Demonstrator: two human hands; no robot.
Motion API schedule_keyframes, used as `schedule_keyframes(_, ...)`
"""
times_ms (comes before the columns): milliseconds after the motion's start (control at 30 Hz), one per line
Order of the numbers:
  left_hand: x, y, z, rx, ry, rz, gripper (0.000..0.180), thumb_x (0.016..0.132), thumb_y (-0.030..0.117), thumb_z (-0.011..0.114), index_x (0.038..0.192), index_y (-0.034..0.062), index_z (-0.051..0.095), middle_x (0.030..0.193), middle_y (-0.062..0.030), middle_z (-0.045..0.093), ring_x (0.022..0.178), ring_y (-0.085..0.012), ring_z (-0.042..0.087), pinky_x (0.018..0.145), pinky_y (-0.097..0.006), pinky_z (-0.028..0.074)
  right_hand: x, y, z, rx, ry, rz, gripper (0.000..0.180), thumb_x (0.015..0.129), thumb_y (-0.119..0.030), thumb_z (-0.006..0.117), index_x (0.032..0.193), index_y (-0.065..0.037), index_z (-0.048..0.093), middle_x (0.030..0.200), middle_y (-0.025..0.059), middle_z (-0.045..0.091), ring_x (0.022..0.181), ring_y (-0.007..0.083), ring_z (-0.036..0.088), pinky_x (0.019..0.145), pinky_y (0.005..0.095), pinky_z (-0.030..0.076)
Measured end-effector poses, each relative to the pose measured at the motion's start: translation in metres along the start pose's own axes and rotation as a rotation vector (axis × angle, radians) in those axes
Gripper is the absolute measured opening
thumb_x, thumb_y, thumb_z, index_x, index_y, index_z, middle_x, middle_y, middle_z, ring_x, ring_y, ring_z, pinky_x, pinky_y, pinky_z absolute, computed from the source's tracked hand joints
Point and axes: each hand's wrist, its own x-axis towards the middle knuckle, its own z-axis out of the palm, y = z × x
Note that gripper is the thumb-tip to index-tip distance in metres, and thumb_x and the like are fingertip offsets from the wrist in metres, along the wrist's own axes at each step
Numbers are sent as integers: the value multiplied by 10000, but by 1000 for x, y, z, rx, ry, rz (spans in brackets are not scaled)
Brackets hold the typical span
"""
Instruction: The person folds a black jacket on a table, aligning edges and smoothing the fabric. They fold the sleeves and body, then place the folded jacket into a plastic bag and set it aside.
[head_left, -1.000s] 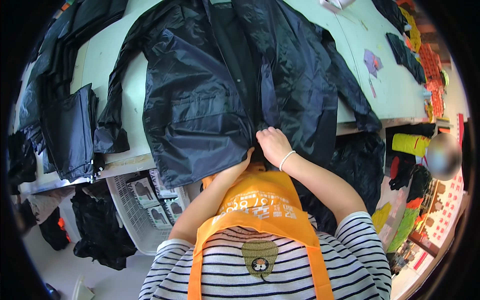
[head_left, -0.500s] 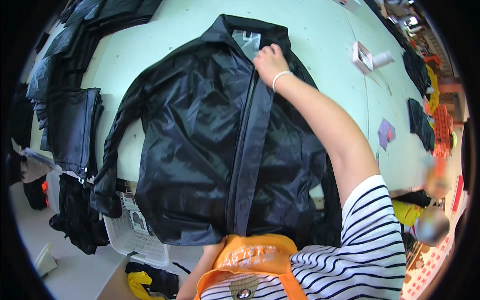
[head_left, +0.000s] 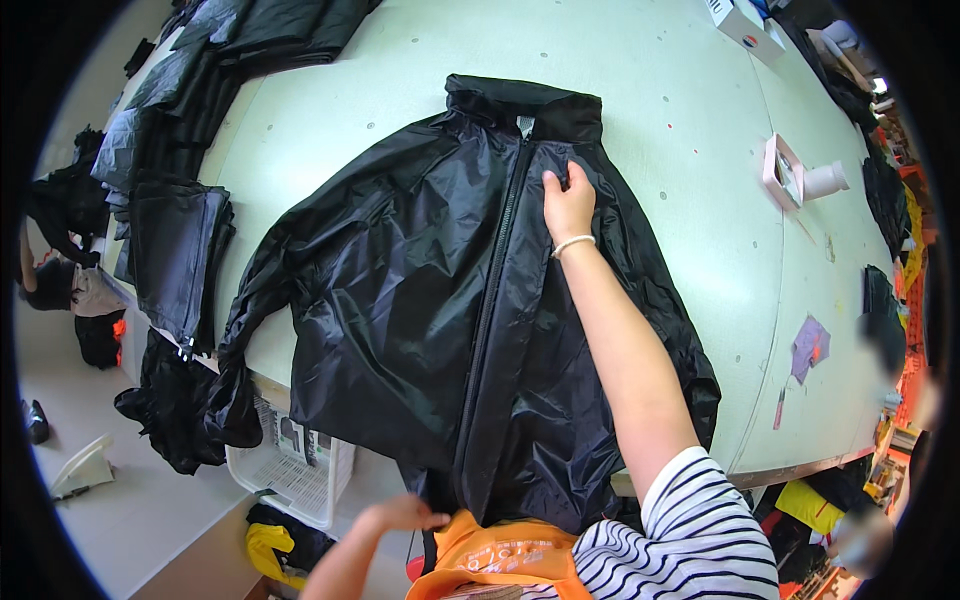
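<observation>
Jacket [head_left: 400,320], black and glossy, lies front up on the pale green table [head_left: 700,240]. Its collar [head_left: 525,100] points away from the person, and its hem hangs over the near table edge. The zipper [head_left: 495,290] runs down the middle and appears closed. One sleeve [head_left: 240,340] trails off the table edge on the left side.

Right hand [head_left: 568,205] rests flat on the right chest panel, just beside the zipper and below the collar. Its fingers lie spread and pressed on the fabric, gripping nothing. A thin pale bracelet [head_left: 573,243] circles the wrist.

Left hand [head_left: 405,513] sits below the table edge at the hem. Its fingers curl toward the fabric; whether they pinch it cannot be told.

An orange apron [head_left: 500,560] and a striped shirt sleeve [head_left: 710,530] show at the lower edge.

More black garments [head_left: 180,240] lie stacked along the left side of the table, and others at the far edge. A white basket [head_left: 290,470] stands on the floor under the near edge. A small pink and white item [head_left: 795,180] lies on the table to the right, well apart from the jacket.
</observation>
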Motion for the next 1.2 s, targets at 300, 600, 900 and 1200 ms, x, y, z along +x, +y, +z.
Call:
schedule_keyframes(300,-3,228,-318,26,1700,721,486,829,380,658,1095,-23,601,1004,-190,628,928,-311,622,806,-355,494,-30,1,9,-78,-6,-208,356,921,-85,417,1258,-66,532,1172,179,605,1053,356,584,896,372,462)
schedule_keyframes(600,4,288,-381,172,1414,483,455,734,416,723,790,-26,634,826,-186,666,794,-366,643,705,-416,513,-18,-24,8,-146,-101,-76,239,887,-161,594,1108,-102,664,1004,106,652,885,258,639,756,306,487)
schedule_keyframes(900,-19,264,-394,-351,638,1047,196,900,206,594,776,55,579,671,5,569,580,-64,503,560,-207,409,-9,-48,45,24,95,-128,109,772,1,663,879,-3,684,789,107,617,653,229,613,598,291,482)
schedule_keyframes(1200,-31,261,-392,-541,468,1226,162,879,126,531,730,71,499,614,5,510,562,-72,470,532,-220,378,-16,-84,43,57,5,-63,187,739,-38,725,896,28,650,803,69,624,667,127,589,625,250,480)
